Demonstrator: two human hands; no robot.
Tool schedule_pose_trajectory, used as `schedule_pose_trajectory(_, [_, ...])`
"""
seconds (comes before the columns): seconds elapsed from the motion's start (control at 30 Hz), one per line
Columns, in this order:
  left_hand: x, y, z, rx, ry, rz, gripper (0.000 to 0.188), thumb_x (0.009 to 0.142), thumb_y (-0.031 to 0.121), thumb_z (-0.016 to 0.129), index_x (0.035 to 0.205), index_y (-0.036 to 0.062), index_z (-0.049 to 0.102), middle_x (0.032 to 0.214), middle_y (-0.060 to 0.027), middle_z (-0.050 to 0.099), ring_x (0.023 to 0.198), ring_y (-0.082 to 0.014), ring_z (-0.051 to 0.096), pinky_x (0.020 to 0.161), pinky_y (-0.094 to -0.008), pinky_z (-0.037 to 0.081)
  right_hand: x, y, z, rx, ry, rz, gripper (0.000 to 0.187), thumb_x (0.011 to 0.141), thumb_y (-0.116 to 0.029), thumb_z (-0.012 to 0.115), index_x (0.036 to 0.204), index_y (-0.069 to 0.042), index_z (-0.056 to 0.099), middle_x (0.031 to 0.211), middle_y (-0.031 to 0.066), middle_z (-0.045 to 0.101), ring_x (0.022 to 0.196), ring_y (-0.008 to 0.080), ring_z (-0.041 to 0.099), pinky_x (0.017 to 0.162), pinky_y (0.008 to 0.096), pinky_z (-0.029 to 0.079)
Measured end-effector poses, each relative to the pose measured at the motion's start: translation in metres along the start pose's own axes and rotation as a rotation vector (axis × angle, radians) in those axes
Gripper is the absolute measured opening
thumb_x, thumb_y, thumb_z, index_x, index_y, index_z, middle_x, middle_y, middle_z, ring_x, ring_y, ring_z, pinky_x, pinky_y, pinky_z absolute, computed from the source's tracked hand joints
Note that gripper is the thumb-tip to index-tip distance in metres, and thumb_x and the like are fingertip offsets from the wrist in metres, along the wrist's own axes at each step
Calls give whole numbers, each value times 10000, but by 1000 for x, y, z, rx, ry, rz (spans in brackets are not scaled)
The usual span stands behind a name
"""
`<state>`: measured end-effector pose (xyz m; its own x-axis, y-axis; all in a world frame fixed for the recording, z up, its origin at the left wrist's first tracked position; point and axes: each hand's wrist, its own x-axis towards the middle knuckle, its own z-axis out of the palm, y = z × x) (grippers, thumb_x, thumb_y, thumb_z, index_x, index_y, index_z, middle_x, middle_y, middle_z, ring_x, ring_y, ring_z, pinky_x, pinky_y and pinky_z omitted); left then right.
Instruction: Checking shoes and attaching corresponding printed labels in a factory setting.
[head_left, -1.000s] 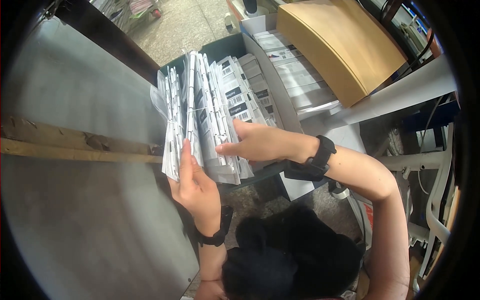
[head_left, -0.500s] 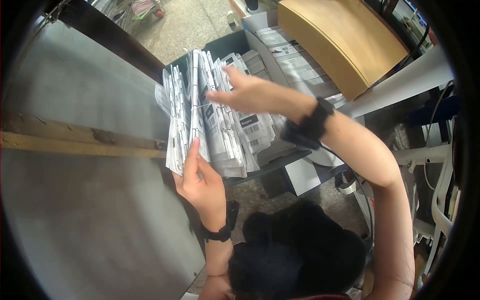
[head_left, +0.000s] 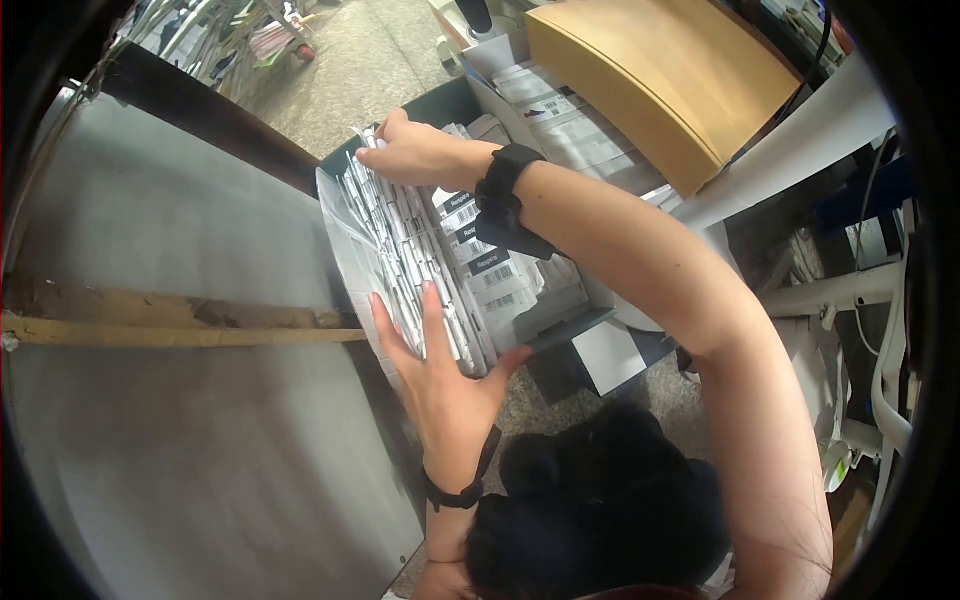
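We now have right hand (head_left: pixel 405 155) near bin's (head_left: pixel 445 107) far-left corner, grip unclear, left hand (head_left: pixel 450 395) splayed loose at near edge, paper bundles (head_left: pixel 408 245) sitting closer together.

Green bin (head_left: pixel 455 104): left side hemmed in by grey panel (head_left: pixel 200 430). Papers (head_left: pixel 400 225) packed upright, tight between sheets. Right hand (head_left: pixel 420 157) and wrist bridge far half; left hand (head_left: pixel 447 392) blocks near-left end. Carton (head_left: pixel 650 90) and white pipe (head_left: pixel 800 150) crowd beyond right wall. Open air between hands, also above near-right corner.
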<state>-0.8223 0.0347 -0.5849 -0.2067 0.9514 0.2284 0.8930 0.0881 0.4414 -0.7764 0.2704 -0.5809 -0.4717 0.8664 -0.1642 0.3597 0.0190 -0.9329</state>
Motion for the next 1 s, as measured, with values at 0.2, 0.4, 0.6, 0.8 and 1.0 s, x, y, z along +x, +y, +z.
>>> schedule_pose_trajectory(0.2, [3,-20,6,-155,195,-32,645,745,19,644,1376,67,516,1450,-287,359,1331,-437,391,1062,-452,363,-29,12,-13,468,-193,87,962,916,-513,552,1472,67,23,1438,329,293,1363,418,310,982,494,466])
schedule_pose_trajectory(0.4, [3,-31,9,-197,330,-72,597,775,-37,583,1364,26,510,1459,-283,343,1344,-428,373,1089,-456,325,-74,42,-25,237,20,211,853,887,-485,596,1435,85,277,1329,278,478,1239,296,470,930,358,440])
schedule_pose_trajectory(0.6, [3,-25,9,22,398,-13,531,777,10,603,1304,66,569,1502,-272,239,1346,-430,279,1083,-494,287,-116,51,-42,236,-199,415,798,883,-456,601,1418,70,328,1422,219,408,1310,298,387,1032,409,347])
schedule_pose_trajectory(0.8, [6,-27,13,141,482,28,376,837,128,580,1202,63,638,1513,-287,185,1298,-435,237,1063,-523,260,-108,59,-38,286,-187,438,773,895,-445,589,1431,48,328,1417,228,414,1316,311,386,1061,429,318])
schedule_pose_trajectory(1.0, [6,-30,14,162,528,28,345,870,149,572,1193,43,631,1509,-296,179,1323,-436,220,1059,-535,271,-121,33,-44,276,-230,369,767,893,-428,599,1414,71,340,1380,227,445,1278,323,421,1079,437,300])
